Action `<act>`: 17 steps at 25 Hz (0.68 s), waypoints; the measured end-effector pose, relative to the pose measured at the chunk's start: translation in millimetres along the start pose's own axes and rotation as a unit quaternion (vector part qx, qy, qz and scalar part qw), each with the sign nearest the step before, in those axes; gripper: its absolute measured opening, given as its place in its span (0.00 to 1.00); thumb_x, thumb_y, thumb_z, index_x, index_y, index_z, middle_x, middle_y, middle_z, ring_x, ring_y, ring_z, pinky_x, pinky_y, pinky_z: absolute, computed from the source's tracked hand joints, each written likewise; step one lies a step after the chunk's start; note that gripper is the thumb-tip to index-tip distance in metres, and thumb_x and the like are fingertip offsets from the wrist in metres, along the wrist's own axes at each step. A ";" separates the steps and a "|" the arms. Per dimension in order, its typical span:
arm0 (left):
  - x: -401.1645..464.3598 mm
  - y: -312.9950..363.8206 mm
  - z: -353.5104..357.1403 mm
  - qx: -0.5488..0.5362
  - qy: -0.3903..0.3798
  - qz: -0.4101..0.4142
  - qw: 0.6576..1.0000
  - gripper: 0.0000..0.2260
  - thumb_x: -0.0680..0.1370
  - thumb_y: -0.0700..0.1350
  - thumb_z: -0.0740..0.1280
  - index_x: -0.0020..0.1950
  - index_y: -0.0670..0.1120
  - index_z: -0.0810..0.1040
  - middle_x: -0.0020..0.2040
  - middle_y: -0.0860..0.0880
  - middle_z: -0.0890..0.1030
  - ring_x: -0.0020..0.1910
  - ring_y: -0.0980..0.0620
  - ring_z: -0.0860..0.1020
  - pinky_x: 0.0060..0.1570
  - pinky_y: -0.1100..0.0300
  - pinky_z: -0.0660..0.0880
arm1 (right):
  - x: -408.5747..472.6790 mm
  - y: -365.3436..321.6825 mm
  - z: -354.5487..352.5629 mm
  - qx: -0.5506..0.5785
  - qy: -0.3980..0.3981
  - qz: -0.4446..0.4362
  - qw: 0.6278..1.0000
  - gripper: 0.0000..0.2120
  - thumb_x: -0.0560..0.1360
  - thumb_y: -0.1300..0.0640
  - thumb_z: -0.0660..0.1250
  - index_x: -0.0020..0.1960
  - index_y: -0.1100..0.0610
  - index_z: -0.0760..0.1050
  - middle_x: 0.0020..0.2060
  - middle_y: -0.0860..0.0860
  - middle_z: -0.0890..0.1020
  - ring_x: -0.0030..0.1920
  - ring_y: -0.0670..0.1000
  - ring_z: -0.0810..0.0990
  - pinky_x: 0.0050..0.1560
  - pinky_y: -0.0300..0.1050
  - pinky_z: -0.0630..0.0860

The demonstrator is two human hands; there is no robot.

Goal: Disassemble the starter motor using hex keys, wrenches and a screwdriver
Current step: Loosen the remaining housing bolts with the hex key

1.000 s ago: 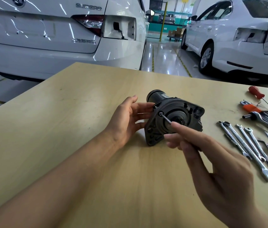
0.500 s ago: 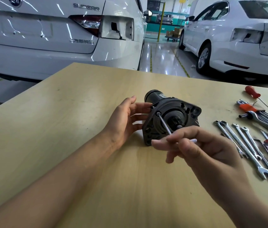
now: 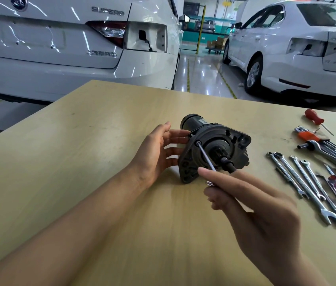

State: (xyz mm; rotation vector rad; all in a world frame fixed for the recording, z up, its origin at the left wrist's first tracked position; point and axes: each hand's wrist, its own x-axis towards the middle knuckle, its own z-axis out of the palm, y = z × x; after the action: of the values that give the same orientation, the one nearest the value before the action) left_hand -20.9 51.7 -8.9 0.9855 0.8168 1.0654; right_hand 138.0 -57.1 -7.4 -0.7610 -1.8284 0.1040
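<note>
since half a second ago the right hand (image 3: 251,205) has rolled back, pinching the hex key (image 3: 205,156); left hand (image 3: 155,152), fingers straight, braces the motor (image 3: 214,148) mid-table (image 3: 80,162), wrenches (image 3: 303,182) at 3 o'clock; heavy, rigid, likely oily, best held by its body

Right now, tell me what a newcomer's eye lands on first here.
The dark starter motor at the table's centre, steadied by the left hand. The right hand pinches a hex key set in a bolt on its face. Wrenches lie to the right, two white cars behind.
</note>
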 end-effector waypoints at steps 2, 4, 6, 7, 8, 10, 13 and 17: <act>-0.6 -0.2 0.1 0.007 0.001 0.001 1.000 0.21 0.81 0.54 0.51 0.52 0.44 0.80 0.43 0.49 0.82 0.37 0.54 0.78 0.38 0.59 0.73 | 0.5 -1.6 -2.7 0.075 0.000 0.040 0.996 0.06 0.76 0.55 0.67 0.49 0.51 0.83 0.35 0.47 0.77 0.34 0.48 0.78 0.35 0.39 0.72; -0.6 0.1 0.5 0.009 0.006 0.001 1.000 0.21 0.82 0.54 0.51 0.53 0.43 0.79 0.44 0.48 0.81 0.37 0.53 0.77 0.40 0.58 0.72 | -0.6 -1.3 -3.0 0.078 -0.008 0.051 0.996 0.05 0.76 0.55 0.66 0.44 0.55 0.79 0.36 0.48 0.77 0.35 0.49 0.77 0.37 0.37 0.70; -0.7 0.0 1.1 0.007 0.009 -0.001 1.000 0.21 0.82 0.54 0.51 0.53 0.43 0.79 0.44 0.48 0.81 0.38 0.52 0.77 0.40 0.57 0.72 | -0.2 -0.7 -2.5 0.046 -0.002 0.052 0.998 0.07 0.75 0.54 0.67 0.41 0.57 0.75 0.34 0.50 0.75 0.34 0.48 0.74 0.38 0.34 0.68; -0.9 0.0 1.4 0.007 0.009 -0.002 1.000 0.21 0.82 0.54 0.51 0.53 0.43 0.79 0.44 0.48 0.81 0.38 0.52 0.77 0.40 0.57 0.72 | 0.0 -0.6 -2.1 0.032 0.003 0.050 0.998 0.08 0.75 0.54 0.67 0.40 0.58 0.75 0.33 0.51 0.75 0.34 0.48 0.74 0.38 0.33 0.67; -1.0 -0.1 1.4 0.009 0.009 -0.003 1.000 0.21 0.82 0.54 0.51 0.53 0.43 0.79 0.44 0.48 0.81 0.38 0.52 0.77 0.40 0.57 0.72 | 0.3 -0.4 -2.0 0.025 0.008 0.045 0.999 0.07 0.74 0.55 0.67 0.40 0.58 0.75 0.33 0.51 0.75 0.34 0.48 0.74 0.38 0.33 0.67; -0.6 0.1 1.1 0.015 0.009 0.000 1.000 0.21 0.82 0.54 0.51 0.53 0.43 0.79 0.44 0.48 0.81 0.38 0.52 0.77 0.41 0.57 0.72 | 0.0 0.3 -1.4 0.003 0.011 0.017 1.000 0.02 0.75 0.59 0.66 0.46 0.57 0.76 0.35 0.51 0.76 0.36 0.48 0.75 0.40 0.34 0.68; -0.2 0.8 1.1 0.017 0.007 0.002 1.000 0.21 0.82 0.54 0.51 0.54 0.42 0.79 0.44 0.47 0.81 0.38 0.52 0.77 0.40 0.57 0.72 | -2.1 1.2 1.1 0.006 -0.011 -0.009 1.000 0.12 0.78 0.61 0.62 0.61 0.60 0.74 0.41 0.51 0.78 0.41 0.50 0.77 0.44 0.37 0.72; -1.1 1.1 0.2 0.019 0.002 0.007 1.000 0.22 0.82 0.54 0.51 0.54 0.42 0.79 0.44 0.46 0.81 0.39 0.50 0.77 0.41 0.56 0.72 | -5.9 4.5 3.4 0.046 -0.054 -0.022 0.997 0.16 0.81 0.62 0.56 0.67 0.61 0.70 0.47 0.52 0.79 0.46 0.50 0.78 0.46 0.38 0.73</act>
State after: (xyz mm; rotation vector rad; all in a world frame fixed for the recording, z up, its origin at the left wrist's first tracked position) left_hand -21.3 50.7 -7.7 1.0228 0.8366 1.0684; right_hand 138.1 -55.8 -15.4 -0.6606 -1.9291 0.2023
